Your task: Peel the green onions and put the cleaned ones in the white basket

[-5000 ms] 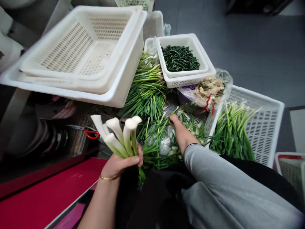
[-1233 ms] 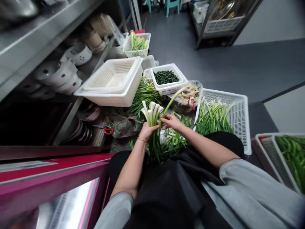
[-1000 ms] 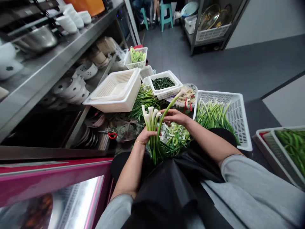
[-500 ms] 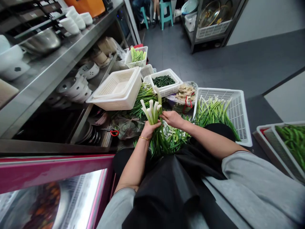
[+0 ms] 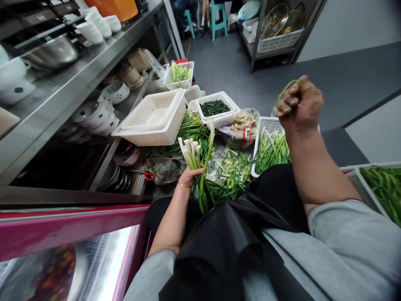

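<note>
My left hand (image 5: 189, 174) is wrapped round a bunch of green onions (image 5: 191, 153), white ends up and green leaves hanging toward my lap. One thicker stalk (image 5: 209, 146) leans apart to the right of the bunch, at my left fingers. Raised high on the right, my right hand (image 5: 299, 102) is closed, with a thin green strip of onion leaf (image 5: 283, 93) trailing from its fingers. Below and between the hands lies a heap of onion trimmings (image 5: 233, 169). A white basket (image 5: 255, 161) holding more green onions (image 5: 273, 147) stands under my right forearm, which partly hides it.
Ahead are a basket of dark green peppers (image 5: 214, 108), a bagged bundle with red ties (image 5: 246, 125) and nested white bins (image 5: 150, 127). Red-handled scissors (image 5: 149, 173) lie left. A steel shelf (image 5: 78, 90) and a pink-framed case (image 5: 72, 230) flank my left; green beans (image 5: 384, 186) sit right.
My right hand has left the bunch and swung up and right, pulling a green strip away. My left hand, still round the green onions, has dropped slightly down and left.
</note>
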The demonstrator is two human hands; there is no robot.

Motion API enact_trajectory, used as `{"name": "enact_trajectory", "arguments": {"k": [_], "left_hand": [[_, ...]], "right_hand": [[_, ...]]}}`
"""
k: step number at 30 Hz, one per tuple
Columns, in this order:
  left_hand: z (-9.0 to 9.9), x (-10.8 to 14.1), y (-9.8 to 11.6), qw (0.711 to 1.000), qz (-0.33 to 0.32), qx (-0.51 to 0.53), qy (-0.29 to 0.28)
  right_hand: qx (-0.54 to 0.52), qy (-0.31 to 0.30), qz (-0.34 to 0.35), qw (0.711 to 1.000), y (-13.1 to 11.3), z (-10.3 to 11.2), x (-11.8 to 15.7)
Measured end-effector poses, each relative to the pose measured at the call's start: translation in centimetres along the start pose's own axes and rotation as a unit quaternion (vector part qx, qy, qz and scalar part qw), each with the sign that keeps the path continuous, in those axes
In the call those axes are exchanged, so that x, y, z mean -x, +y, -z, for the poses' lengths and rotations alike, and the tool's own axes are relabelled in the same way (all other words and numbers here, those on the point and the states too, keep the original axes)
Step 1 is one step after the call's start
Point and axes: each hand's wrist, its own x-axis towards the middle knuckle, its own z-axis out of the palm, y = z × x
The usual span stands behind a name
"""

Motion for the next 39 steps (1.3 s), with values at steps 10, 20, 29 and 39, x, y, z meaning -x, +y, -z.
{"name": "enact_trajectory", "arguments": {"k": [10, 20, 29, 39], "left_hand": [[-3.0, -0.7, 0.7, 1.0, 0.005, -0.024, 0.008], [-3.7, -0.9, 2.4, 0.99, -0.109, -0.059, 0.068], [-2.4, 0.7, 2.0, 0.993, -0.105, 0.061, -0.016], [-0.3, 1.6, 2.3, 0.996, -0.068, 0.061, -0.022]], "right_hand": [[0.095, -0.322, -0.216, 0.917, 8.4, -9.3, 8.4], [0.148, -0.327, -0.169, 0.918, 7.8, -11.5, 8.9], [0.028, -0.007, -0.072, 0.997, 7.3, -3.2, 2.9], [0.402, -0.251, -0.177, 0.863, 12.2, -1.9, 4.6]]}}
